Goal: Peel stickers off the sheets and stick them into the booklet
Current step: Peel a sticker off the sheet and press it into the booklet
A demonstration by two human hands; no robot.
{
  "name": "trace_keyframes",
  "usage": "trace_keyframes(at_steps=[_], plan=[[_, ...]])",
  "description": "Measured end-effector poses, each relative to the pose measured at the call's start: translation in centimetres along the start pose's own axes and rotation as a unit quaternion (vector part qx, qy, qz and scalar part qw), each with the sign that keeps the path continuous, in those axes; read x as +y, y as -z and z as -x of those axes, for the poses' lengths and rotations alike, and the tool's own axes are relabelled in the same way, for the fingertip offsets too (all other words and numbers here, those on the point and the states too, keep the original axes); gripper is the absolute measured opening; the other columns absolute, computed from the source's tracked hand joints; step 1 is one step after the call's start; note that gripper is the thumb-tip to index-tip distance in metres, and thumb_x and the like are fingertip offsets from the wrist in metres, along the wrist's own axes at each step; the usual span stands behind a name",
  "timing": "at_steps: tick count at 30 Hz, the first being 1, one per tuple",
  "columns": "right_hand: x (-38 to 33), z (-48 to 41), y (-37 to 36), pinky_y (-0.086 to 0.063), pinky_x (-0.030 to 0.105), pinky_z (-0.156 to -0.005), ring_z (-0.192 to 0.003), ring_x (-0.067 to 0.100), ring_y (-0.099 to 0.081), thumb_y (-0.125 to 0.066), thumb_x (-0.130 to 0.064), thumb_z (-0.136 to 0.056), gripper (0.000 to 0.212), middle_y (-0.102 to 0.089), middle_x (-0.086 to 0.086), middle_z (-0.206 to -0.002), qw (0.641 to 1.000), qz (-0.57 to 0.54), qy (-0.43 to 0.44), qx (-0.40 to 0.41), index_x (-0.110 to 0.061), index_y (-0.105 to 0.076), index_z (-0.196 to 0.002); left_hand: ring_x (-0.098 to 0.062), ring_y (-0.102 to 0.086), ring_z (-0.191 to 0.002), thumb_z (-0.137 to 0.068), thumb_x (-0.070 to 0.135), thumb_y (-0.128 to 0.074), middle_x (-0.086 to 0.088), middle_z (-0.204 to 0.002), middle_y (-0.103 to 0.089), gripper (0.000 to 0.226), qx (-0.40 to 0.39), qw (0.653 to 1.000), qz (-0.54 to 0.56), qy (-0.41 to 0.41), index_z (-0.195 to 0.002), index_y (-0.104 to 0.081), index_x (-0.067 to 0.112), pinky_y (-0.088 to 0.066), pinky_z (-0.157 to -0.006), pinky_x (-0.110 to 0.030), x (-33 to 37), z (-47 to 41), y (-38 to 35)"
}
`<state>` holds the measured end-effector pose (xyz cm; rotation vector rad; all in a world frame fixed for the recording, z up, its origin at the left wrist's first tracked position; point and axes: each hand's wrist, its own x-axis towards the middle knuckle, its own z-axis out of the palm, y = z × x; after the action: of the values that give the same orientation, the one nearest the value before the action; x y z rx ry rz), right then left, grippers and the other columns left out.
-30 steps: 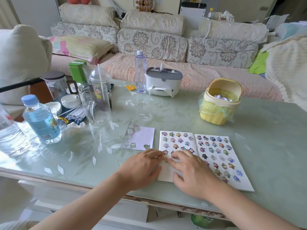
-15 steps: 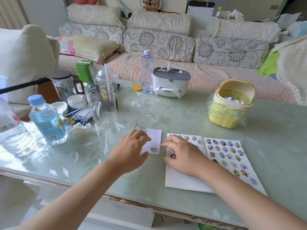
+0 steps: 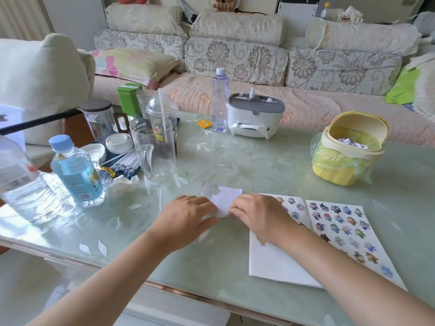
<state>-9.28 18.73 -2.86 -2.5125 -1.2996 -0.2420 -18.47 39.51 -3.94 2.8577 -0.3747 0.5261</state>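
Head view: on the pale green glass worktop [image 3: 247, 161], left of the open white booklet [image 3: 277, 262], the left hand [image 3: 186, 220] lies loosely on the small white sticker sheet [image 3: 227, 198] while the right hand [image 3: 261, 217] perhaps pinches its edge, grip hidden; if the sheet lifts, a sticker could tear

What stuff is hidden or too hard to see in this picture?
Head view only:
- Sticker sheet: its near part is covered by the left hand and right hand; whether a sticker is pinched cannot be told.
- Booklet: the right hand covers part of its left page.
- Big water bottle: cut off by the left edge.
- Stickers on the right page: too small to name.
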Motion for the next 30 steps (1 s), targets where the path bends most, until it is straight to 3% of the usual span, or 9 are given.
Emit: trace_keyframes(at_steps=[4, 8, 10, 13, 18, 22, 25, 27, 30], plan=[[-0.3, -0.3, 2.7, -0.046, 0.030, -0.061, -0.057, 0.007, -0.056, -0.058, -0.029, -0.099, 0.017, -0.067, -0.009, -0.069, 0.963, -0.237, -0.119, 0.036, -0.026, -0.069, -0.086, -0.018, -0.064, -0.079, -0.092, 0.042, -0.053, 0.010, -0.085, -0.070, 0.022, 0.027, 0.995, 0.039, 0.087, -0.103, -0.068, 0.031, -0.048, -0.066, -0.030, 2.1, -1.1, 1.5], [0.1, -0.1, 6.4, -0.046, 0.021, -0.057, -0.049, 0.000, -0.055, -0.065, -0.035, -0.095, 0.016, -0.075, -0.007, -0.087, 0.891, -0.413, -0.184, 0.047, -0.027, -0.067, -0.110, -0.002, -0.053, -0.059, -0.093, 0.025, -0.064, 0.012, -0.069, -0.066, 0.008, 0.022, 0.941, 0.243, 0.234, -0.087, -0.068, 0.028, -0.039, -0.054, -0.017, 3.6, -3.5, 4.0], [0.7, 0.4, 7.9, -0.046, 0.020, -0.052, -0.047, 0.003, -0.054, -0.071, -0.029, -0.092, 0.020, -0.074, -0.008, -0.077, 0.882, -0.420, -0.210, 0.036, -0.025, -0.067, -0.111, -0.002, -0.051, -0.053, -0.092, 0.023, -0.067, 0.011, -0.064, -0.067, 0.012, 0.028, 0.909, 0.330, 0.252, -0.081, -0.069, 0.024, -0.040, -0.055, -0.018, 4.1, -4.3, 5.0], [2.1, 1.3, 9.1, -0.041, 0.021, -0.050, -0.043, 0.008, -0.048, -0.075, -0.016, -0.089, 0.008, -0.070, -0.009, -0.063, 0.868, -0.434, -0.239, 0.045, -0.019, -0.072, -0.096, -0.006, -0.061, -0.063, -0.092, 0.021, -0.068, 0.006, -0.075, -0.075, 0.007, 0.003, 0.873, 0.417, 0.254, -0.087, -0.072, 0.025, -0.045, -0.065, -0.024, 5.2, -5.2, 5.8], [4.0, 3.2, 10.3, -0.040, 0.019, -0.048, -0.041, 0.004, -0.046, -0.072, -0.012, -0.091, 0.006, -0.070, -0.007, -0.063, 0.861, -0.434, -0.260, 0.046, -0.017, -0.072, -0.095, 0.004, -0.057, -0.100, -0.087, 0.032, -0.073, 0.024, -0.105, -0.066, 0.032, 0.079, 0.949, 0.258, 0.162, -0.114, -0.061, 0.044, -0.044, -0.084, -0.014, 7.2, -7.0, 4.3], [6.0, 4.4, 10.8, -0.042, 0.023, -0.052, -0.045, 0.006, -0.049, -0.072, -0.013, -0.091, 0.005, -0.069, -0.002, -0.067, 0.859, -0.428, -0.273, 0.062, -0.017, -0.072, -0.094, 0.004, -0.058, -0.097, -0.087, 0.033, -0.073, 0.024, -0.101, -0.065, 0.028, 0.044, 0.951, 0.261, 0.162, -0.113, -0.067, 0.040, -0.044, -0.088, -0.016, 9.5, -8.7, 3.3], [7.5, 5.1, 11.0, -0.044, 0.020, -0.058, -0.048, -0.001, -0.054, -0.072, -0.015, -0.091, 0.008, -0.070, -0.007, -0.071, 0.875, -0.387, -0.277, 0.087, -0.022, -0.072, -0.095, -0.010, -0.070, -0.089, -0.086, 0.026, -0.072, 0.013, -0.090, -0.074, 0.019, 0.005, 0.892, 0.383, 0.240, -0.103, -0.073, 0.033, -0.055, -0.090, -0.035, 10.6, -10.0, 2.3], [8.3, 5.7, 10.8, -0.046, 0.021, -0.064, -0.052, -0.004, -0.055, -0.073, -0.020, -0.090, 0.016, -0.071, -0.010, -0.084, 0.898, -0.319, -0.279, 0.118, -0.029, -0.071, -0.103, -0.018, -0.070, -0.078, -0.087, 0.019, -0.071, 0.006, -0.085, -0.077, 0.010, -0.016, 0.851, 0.444, 0.280, -0.091, -0.076, 0.027, -0.054, -0.081, -0.033, 11.3, -10.9, 1.9], [8.7, 6.5, 10.4, -0.044, 0.022, -0.067, -0.055, 0.001, -0.051, -0.073, -0.025, -0.087, 0.036, -0.062, -0.017, -0.106, 0.935, -0.190, -0.250, 0.167, -0.036, -0.064, -0.120, -0.012, -0.052, -0.064, -0.087, 0.014, -0.071, 0.002, -0.071, -0.065, 0.009, -0.037, 0.808, 0.493, 0.320, -0.081, -0.073, 0.021, -0.042, -0.064, -0.021, 12.3, -12.1, 1.4]])
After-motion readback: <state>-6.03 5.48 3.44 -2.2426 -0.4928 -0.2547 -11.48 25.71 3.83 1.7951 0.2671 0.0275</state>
